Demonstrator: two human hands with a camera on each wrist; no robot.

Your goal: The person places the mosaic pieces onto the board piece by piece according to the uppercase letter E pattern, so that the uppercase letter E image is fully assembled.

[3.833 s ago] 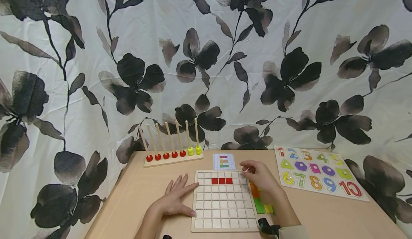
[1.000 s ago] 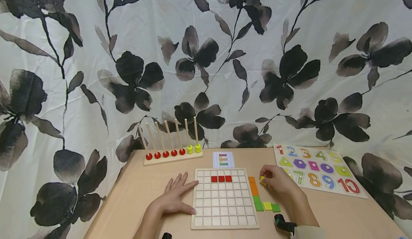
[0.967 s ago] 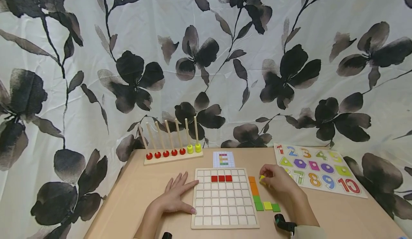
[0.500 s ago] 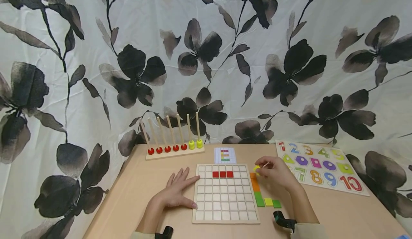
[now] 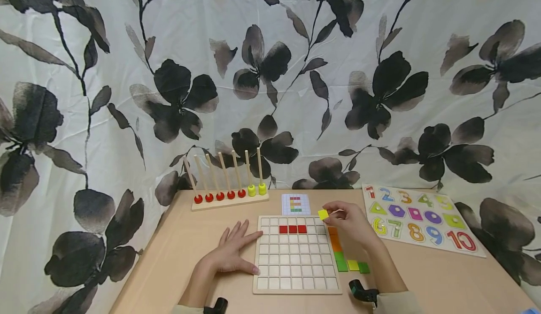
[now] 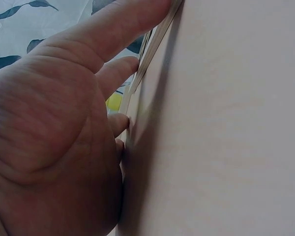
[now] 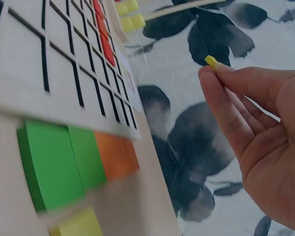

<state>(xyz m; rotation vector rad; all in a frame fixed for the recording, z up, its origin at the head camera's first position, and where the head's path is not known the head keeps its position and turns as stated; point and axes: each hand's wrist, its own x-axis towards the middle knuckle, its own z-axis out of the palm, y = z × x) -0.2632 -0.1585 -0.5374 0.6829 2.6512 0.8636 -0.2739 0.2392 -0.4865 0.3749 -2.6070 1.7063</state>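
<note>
Between thumb and fingertips, my right hand (image 5: 350, 222) pinches a small yellow square tile (image 5: 323, 214) above the top right corner of the wooden grid board (image 5: 291, 289). The right wrist view has the tile (image 7: 211, 61) edge-on, held up off the table. My left hand (image 5: 230, 254) lies with spread fingers at the board's left side; index finger and thumb touch its edge. In the left wrist view the palm (image 6: 49, 118) faces the camera. Three red tiles (image 5: 292, 229) sit side by side in the board's second row.
Orange tiles (image 5: 334, 240), green tiles (image 5: 341, 262) and a yellow tile (image 5: 352, 265) lie right of the board. A pattern card (image 5: 295, 204) stands behind it. A peg abacus (image 5: 230, 202) is back left; a number puzzle board (image 5: 422, 220) is at right.
My right hand has carried the yellow tile leftward from beside the number puzzle to the board's top right corner. The left hand keeps its place on the board's edge.
</note>
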